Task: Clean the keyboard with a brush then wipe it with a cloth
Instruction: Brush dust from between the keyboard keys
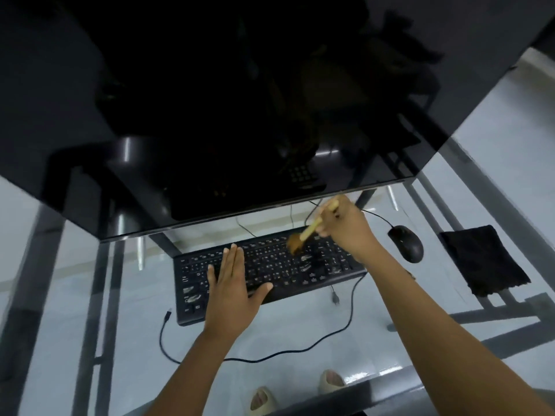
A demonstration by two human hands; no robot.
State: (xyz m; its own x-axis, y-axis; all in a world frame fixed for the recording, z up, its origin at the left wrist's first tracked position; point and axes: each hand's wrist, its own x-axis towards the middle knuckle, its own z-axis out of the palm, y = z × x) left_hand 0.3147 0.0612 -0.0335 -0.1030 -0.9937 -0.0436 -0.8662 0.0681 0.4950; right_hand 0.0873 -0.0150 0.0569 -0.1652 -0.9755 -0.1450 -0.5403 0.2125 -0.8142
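Monitor (pixel 228 100), dark and tilted, overhangs the far side of the glass desk (pixel 300 331). Below it lies the black keyboard (pixel 270 268); left hand (pixel 232 291) presses flat, fingers straight, on its left half. Black cloth (pixel 483 259) lies far right, mouse (pixel 405 243) between. Right hand (pixel 345 228) grips the brush (pixel 303 238), bristles on the keys.

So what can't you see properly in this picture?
All in the head view:
- Brush: bristles blurred, so contact with the keys is unclear.
- Keyboard: key letters too small to read; the left hand lies flat over some keys.
- Right hand: its grip on the brush handle is partly hidden by the hand itself.
- Monitor: dark, and cut off by the top edge.
- Cloth: dark, its texture unreadable.
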